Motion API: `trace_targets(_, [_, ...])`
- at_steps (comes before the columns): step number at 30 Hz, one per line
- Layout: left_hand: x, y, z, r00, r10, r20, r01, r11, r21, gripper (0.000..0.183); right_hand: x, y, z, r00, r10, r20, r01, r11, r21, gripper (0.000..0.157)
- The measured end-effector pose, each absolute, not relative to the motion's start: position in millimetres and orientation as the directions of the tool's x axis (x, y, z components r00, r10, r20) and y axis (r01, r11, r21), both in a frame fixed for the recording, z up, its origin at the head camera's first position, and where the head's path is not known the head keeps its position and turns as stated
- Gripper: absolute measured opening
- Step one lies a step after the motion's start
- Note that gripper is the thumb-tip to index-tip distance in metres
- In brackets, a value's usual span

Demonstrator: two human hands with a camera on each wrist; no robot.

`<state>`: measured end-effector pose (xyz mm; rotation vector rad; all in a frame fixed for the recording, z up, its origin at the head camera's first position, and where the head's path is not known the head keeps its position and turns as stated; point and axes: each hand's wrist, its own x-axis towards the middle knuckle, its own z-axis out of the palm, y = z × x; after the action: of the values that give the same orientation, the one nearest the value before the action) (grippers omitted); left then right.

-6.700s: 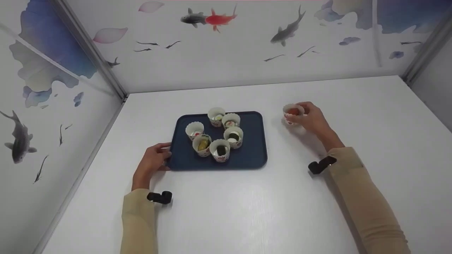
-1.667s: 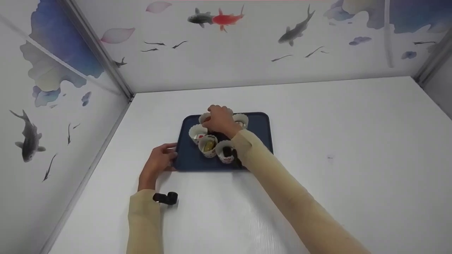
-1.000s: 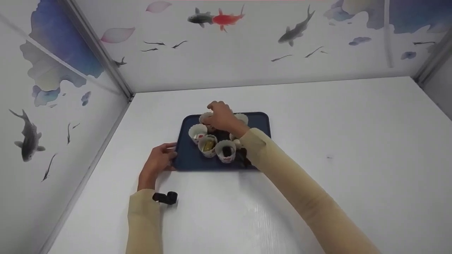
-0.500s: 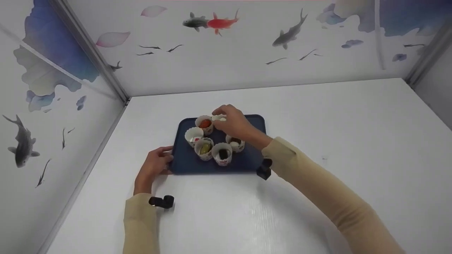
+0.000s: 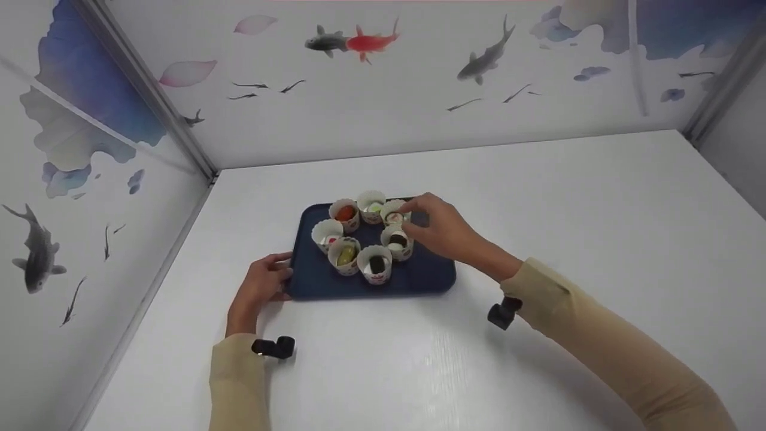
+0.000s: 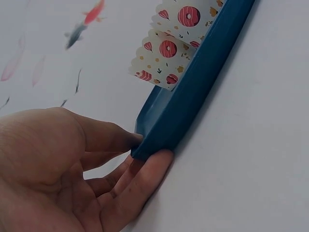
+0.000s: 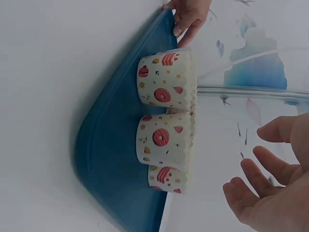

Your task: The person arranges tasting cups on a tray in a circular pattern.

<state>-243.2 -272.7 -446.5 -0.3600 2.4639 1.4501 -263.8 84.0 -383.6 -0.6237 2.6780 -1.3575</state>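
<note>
A dark blue tray [image 5: 428,281] lies on the white table and carries a ring of patterned paper cups. My left hand [image 5: 258,280] pinches the tray's left edge, thumb over the rim and fingers beneath, as the left wrist view shows. Over the right side of the ring hovers my right hand [image 5: 446,230], its fingers loosely bent around nothing; in the right wrist view it is apart from the cups. The cup with an orange-red piece [image 5: 345,213] stands at the back left. Others hold small sushi-like pieces, among them a yellow-green piece [image 5: 346,255] and a black one [image 5: 377,264].
White table surface [image 5: 568,197] stretches right of the tray and in front of it. Walls printed with fish [image 5: 371,43] and petals enclose the back and left side. A black camera [image 5: 504,313] sits on each wrist.
The cup with the orange-red piece, earlier in my right hand off the tray's right side, now stands at the tray's back left. My right hand has let go and drawn back rightward.
</note>
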Motion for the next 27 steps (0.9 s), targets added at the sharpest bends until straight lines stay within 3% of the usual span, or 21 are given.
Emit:
trace_targets(7, [-243,-276,-446,-0.936,-0.085,-0.341,-0.339,0.48,0.809,0.046,-246,125,-397,-0.903,-0.375,0.211,-0.395,0.528,-0.752,0.039])
trace_targets(17, [-246,-282,-442,-0.934,-0.089,-0.346,-0.342,0.503,0.794,0.046,-246,179,-395,-0.918,-0.288,0.273,-0.396,0.64,-0.658,0.053])
trace_targets(23, [-250,-278,-431,-0.944,-0.096,-0.314,-0.301,0.638,0.709,0.046,-247,206,-397,-0.944,-0.233,0.234,-0.329,0.726,-0.604,0.058])
trace_targets(27, [-254,-270,-421,-0.964,-0.096,-0.249,-0.236,0.738,0.632,0.048,-246,226,-404,-0.93,-0.199,0.31,-0.345,0.766,-0.542,0.057])
